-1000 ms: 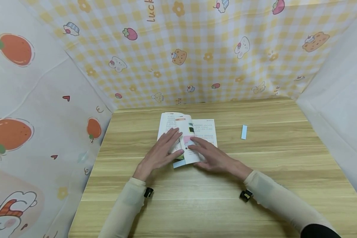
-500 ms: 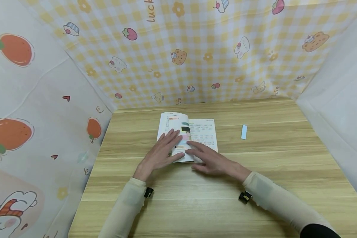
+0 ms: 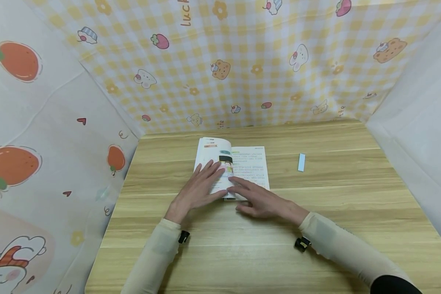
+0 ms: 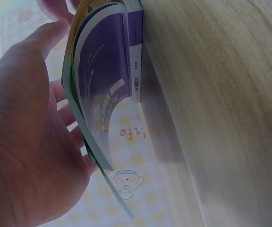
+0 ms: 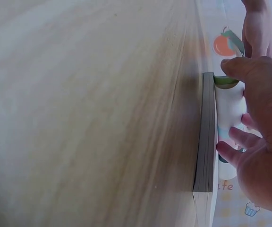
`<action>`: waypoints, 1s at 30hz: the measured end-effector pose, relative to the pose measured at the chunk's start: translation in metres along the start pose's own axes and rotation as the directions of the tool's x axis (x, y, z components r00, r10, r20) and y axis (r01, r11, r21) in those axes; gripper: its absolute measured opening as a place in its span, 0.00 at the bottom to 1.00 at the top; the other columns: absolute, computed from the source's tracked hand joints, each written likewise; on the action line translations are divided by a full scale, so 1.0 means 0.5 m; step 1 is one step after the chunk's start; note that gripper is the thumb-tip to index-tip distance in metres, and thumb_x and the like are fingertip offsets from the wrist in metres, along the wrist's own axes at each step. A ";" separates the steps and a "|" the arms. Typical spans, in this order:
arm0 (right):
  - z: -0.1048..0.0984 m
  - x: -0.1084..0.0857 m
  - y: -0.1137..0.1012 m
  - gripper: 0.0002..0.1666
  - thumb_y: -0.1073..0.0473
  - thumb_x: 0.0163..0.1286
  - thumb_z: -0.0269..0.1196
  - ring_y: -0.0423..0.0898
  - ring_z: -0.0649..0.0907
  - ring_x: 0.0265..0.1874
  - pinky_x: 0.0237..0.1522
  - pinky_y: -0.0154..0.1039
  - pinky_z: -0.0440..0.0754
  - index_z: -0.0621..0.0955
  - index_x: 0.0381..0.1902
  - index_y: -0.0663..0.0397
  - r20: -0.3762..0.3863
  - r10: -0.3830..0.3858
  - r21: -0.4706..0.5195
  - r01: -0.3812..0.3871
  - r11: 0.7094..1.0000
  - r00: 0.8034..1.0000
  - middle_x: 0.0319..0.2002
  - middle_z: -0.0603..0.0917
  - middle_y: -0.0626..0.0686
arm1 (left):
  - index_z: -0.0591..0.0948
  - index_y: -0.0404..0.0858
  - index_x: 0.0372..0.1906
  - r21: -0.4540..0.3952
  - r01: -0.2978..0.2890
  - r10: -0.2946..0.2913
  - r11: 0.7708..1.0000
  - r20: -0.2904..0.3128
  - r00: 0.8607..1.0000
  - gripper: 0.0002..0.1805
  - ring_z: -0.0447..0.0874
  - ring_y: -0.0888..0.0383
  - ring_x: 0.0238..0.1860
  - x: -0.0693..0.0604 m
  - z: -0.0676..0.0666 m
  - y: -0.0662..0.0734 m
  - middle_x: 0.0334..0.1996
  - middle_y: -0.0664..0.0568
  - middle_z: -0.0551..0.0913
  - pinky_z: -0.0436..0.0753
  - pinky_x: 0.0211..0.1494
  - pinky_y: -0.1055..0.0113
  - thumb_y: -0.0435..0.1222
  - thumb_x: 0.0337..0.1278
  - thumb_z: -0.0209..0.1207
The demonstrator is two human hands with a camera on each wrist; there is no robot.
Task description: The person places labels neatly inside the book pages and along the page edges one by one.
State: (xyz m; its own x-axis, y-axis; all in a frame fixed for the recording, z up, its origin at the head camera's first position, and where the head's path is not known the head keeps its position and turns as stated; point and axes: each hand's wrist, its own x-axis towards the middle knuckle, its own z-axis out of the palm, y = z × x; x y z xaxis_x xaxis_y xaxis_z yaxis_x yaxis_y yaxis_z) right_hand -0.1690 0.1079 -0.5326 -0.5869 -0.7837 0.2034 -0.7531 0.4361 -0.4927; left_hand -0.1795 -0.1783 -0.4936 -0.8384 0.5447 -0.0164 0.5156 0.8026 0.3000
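Note:
An open book lies on the wooden table, its left-hand pages raised in a curve near the middle. The left hand rests on the left pages with fingers spread. In the left wrist view the left hand lies along the outer side of the lifted cover and pages, whose purple inner sheet shows. The right hand has its fingertips at the curved page edge, fingers extended. The right wrist view shows the right hand beside the page block, fingers on or close to the page.
A small light-blue strip lies on the table to the right of the book. Behind the table hangs a yellow checked cloth; printed white cloth stands on the left side.
The curved pages have moved left, uncovering more of the right page. A blue strip seen under the book's lower edge is no longer visible there. The right hand has shifted slightly left and down.

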 end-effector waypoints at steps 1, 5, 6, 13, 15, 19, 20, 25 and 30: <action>0.001 0.001 0.000 0.37 0.50 0.80 0.73 0.61 0.70 0.88 0.88 0.62 0.73 0.77 0.82 0.49 -0.003 -0.003 0.000 0.003 1.000 1.000 0.89 0.66 0.60 | 0.63 0.45 0.91 0.001 0.002 -0.002 1.000 0.004 1.000 0.47 0.46 0.44 0.96 0.000 0.000 0.000 0.94 0.47 0.55 0.45 0.98 0.37 0.65 0.82 0.57; 0.004 0.003 0.001 0.36 0.51 0.79 0.74 0.62 0.73 0.86 0.85 0.63 0.76 0.78 0.80 0.51 -0.032 -0.016 -0.006 0.016 1.000 0.999 0.88 0.69 0.62 | 0.63 0.45 0.92 0.007 0.010 -0.010 1.000 0.014 1.000 0.50 0.46 0.43 0.96 0.000 0.000 0.001 0.94 0.48 0.54 0.47 0.98 0.37 0.67 0.79 0.60; 0.005 0.003 0.001 0.36 0.52 0.79 0.74 0.62 0.74 0.85 0.84 0.62 0.77 0.78 0.80 0.52 -0.040 -0.017 -0.010 0.016 1.000 0.999 0.87 0.69 0.62 | 0.63 0.46 0.92 0.007 0.013 -0.013 1.000 0.019 1.000 0.52 0.45 0.43 0.96 0.001 0.001 0.001 0.95 0.48 0.54 0.47 0.98 0.37 0.69 0.77 0.61; 0.007 0.008 0.003 0.36 0.50 0.79 0.75 0.60 0.79 0.80 0.81 0.59 0.82 0.78 0.78 0.55 -0.085 -0.007 -0.045 0.003 0.999 0.996 0.83 0.74 0.63 | 0.61 0.46 0.93 0.029 0.002 -0.004 1.000 0.058 0.998 0.62 0.45 0.41 0.96 -0.001 0.003 -0.004 0.95 0.48 0.51 0.51 0.97 0.37 0.70 0.63 0.73; 0.008 0.010 0.004 0.36 0.51 0.78 0.75 0.60 0.80 0.80 0.80 0.59 0.83 0.78 0.77 0.56 -0.098 -0.002 -0.045 -0.002 0.999 0.995 0.82 0.75 0.63 | 0.62 0.46 0.92 0.020 -0.006 0.005 1.000 0.054 0.999 0.62 0.47 0.40 0.96 -0.003 0.001 -0.004 0.95 0.47 0.52 0.53 0.97 0.36 0.65 0.61 0.77; 0.009 0.013 0.007 0.35 0.52 0.80 0.73 0.60 0.80 0.80 0.80 0.58 0.83 0.78 0.78 0.59 -0.119 0.010 -0.042 -0.015 0.999 0.993 0.82 0.75 0.64 | 0.63 0.44 0.91 -0.017 -0.016 0.017 1.000 0.035 0.999 0.58 0.49 0.39 0.95 -0.007 -0.003 -0.006 0.94 0.46 0.55 0.56 0.96 0.37 0.57 0.63 0.79; 0.009 0.014 0.007 0.34 0.53 0.81 0.72 0.59 0.80 0.79 0.80 0.57 0.83 0.78 0.78 0.60 -0.125 0.010 -0.041 -0.016 0.999 0.992 0.81 0.76 0.64 | 0.64 0.44 0.91 -0.028 -0.020 0.020 0.999 0.031 0.999 0.57 0.50 0.39 0.95 -0.007 -0.005 -0.006 0.94 0.46 0.55 0.57 0.96 0.38 0.55 0.64 0.78; 0.007 0.017 0.008 0.33 0.54 0.82 0.71 0.59 0.82 0.78 0.79 0.57 0.84 0.78 0.77 0.60 -0.144 0.012 -0.037 -0.017 0.999 0.990 0.80 0.77 0.64 | 0.64 0.42 0.91 -0.061 -0.036 0.037 0.998 0.021 0.999 0.53 0.52 0.38 0.94 -0.009 -0.005 -0.010 0.94 0.46 0.56 0.60 0.96 0.43 0.52 0.68 0.74; 0.004 0.018 0.006 0.35 0.52 0.82 0.71 0.59 0.80 0.80 0.81 0.58 0.82 0.76 0.80 0.57 -0.111 0.033 -0.032 -0.037 0.999 0.993 0.82 0.75 0.63 | 0.63 0.43 0.91 -0.089 -0.038 0.040 0.995 0.025 0.999 0.51 0.50 0.38 0.95 -0.011 -0.012 -0.010 0.94 0.47 0.54 0.58 0.97 0.44 0.50 0.69 0.71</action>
State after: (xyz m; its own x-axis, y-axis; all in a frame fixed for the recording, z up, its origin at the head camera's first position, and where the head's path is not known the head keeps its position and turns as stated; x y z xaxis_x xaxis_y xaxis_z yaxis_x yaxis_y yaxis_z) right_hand -0.1759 0.1013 -0.5339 -0.6410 -0.7150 0.2791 -0.7399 0.4789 -0.4723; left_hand -0.1783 -0.1866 -0.4894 -0.8124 0.5824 -0.0284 0.5290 0.7566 0.3843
